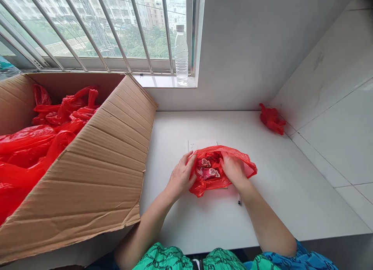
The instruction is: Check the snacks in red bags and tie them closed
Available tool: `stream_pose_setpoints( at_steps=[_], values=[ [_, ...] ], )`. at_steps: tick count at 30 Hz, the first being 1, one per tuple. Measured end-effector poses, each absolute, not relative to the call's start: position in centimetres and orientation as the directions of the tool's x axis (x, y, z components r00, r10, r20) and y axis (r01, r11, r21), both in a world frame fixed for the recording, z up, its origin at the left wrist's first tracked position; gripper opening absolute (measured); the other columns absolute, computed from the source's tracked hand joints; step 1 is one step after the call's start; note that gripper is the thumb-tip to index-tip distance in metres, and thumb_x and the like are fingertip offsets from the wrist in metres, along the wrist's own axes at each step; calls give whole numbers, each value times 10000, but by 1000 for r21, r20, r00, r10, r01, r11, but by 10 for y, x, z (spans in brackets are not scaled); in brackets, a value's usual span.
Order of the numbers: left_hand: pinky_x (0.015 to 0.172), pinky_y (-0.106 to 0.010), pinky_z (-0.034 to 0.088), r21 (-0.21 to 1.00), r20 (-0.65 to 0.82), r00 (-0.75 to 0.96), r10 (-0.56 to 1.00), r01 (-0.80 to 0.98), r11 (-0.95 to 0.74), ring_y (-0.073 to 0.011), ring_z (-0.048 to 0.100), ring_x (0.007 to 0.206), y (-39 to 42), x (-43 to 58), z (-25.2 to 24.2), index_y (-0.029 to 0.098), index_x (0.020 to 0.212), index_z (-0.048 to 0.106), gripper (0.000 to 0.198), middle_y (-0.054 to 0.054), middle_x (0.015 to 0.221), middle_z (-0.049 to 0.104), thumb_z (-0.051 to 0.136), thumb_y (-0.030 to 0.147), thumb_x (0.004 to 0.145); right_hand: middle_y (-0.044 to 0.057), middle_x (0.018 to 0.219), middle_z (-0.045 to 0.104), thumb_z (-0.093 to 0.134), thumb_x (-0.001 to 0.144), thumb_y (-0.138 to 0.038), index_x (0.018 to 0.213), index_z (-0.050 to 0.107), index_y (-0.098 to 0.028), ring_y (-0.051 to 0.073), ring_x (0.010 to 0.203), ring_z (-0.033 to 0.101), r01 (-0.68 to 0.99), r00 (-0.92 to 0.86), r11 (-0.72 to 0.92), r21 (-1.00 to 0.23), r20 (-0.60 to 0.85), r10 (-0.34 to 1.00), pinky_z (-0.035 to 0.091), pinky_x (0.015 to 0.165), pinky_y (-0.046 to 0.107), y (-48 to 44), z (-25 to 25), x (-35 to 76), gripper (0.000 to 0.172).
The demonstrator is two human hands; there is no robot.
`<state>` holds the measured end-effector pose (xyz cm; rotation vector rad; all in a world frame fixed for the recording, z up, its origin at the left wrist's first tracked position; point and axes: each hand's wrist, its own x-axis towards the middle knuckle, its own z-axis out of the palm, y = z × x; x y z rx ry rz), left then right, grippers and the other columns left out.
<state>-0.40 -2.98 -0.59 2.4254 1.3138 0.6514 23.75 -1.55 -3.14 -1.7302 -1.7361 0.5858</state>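
On the white table an opened red plastic bag [233, 150] lies in front of me, with several small dark-red packets [210, 173] inside that carry white printed lettering. My left hand [183, 173] grips the bag's left edge between thumb and fingers. Inside the bag's right half is my right hand [233, 169], beside the packets; its fingertips are hidden, so whether they grasp anything does not show. A sheet of white paper [202, 144] sticks out behind the bag. Close to my right wrist, the end of a pen [239, 202] shows below the bag.
A large cardboard box [96, 176] filled with red plastic bags [37, 145] stands at the left, its flap leaning toward the table. A crumpled red bag [272, 119] lies in the back right corner. A clear bottle [181, 56] stands on the sill by the barred window.
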Motion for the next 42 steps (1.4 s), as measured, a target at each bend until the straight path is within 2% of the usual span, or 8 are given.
stream_pose_setpoints(
  at_steps=[4,9,16,24,30,34,39,42],
  values=[
    [945,-420,556,486,277,454,847,694,-531,-273,578,1228,-29,-4,-7,255,1531,322,744,-144,1496,422,476,95,821,72,867,698,537,891,-222,978,687,-234,275,871,663,705,99,-10,-709,84,992,504,786,401,-17,-21,236,174],
    [1017,-454,506,513,364,379,851,681,-523,-279,526,1296,-29,-4,0,273,1482,403,567,-135,1450,462,527,225,931,44,1197,700,463,943,-259,1171,651,-263,222,1132,650,436,-82,131,-890,106,991,526,977,401,-31,7,220,295],
    [1132,-504,373,471,531,358,768,629,-619,-236,546,1233,-32,-1,13,298,1165,645,226,-68,1338,564,613,295,941,38,1151,711,612,905,-288,1115,645,-262,205,1099,679,182,-224,151,-972,108,969,568,961,389,-46,25,204,214],
    [1152,-465,347,469,579,349,737,596,-651,-147,632,900,-30,-2,16,280,1006,687,89,14,911,681,635,279,934,30,1094,728,648,895,-278,1133,669,-278,205,1031,694,237,-242,305,-923,248,938,585,925,388,-47,22,202,239],
    [1162,-464,334,458,601,360,713,576,-677,-141,642,895,-31,-1,18,269,902,689,90,20,877,694,615,236,940,42,1091,747,647,921,-301,1038,736,-294,253,1089,677,304,-265,482,-821,413,871,546,972,470,-44,20,203,147],
    [1168,-470,326,453,624,358,695,559,-695,-139,639,892,-33,1,19,269,900,677,113,24,873,687,596,201,942,27,998,767,656,925,-283,994,750,-316,246,991,705,301,-259,517,-802,453,853,564,906,464,-45,20,203,121],
    [1111,-451,405,502,642,337,688,493,-710,-143,643,894,-32,1,18,255,1005,646,84,9,930,691,628,221,930,42,1016,759,675,915,-276,981,753,-310,243,986,696,242,-209,515,-822,474,855,586,863,454,-48,22,203,108],
    [979,-399,495,504,664,335,668,460,-731,-149,626,867,-31,0,17,255,987,662,79,-2,901,680,645,212,923,53,1020,754,676,913,-289,959,752,-307,248,988,691,239,-192,512,-825,476,858,585,870,470,-48,22,203,91]
  ],
)
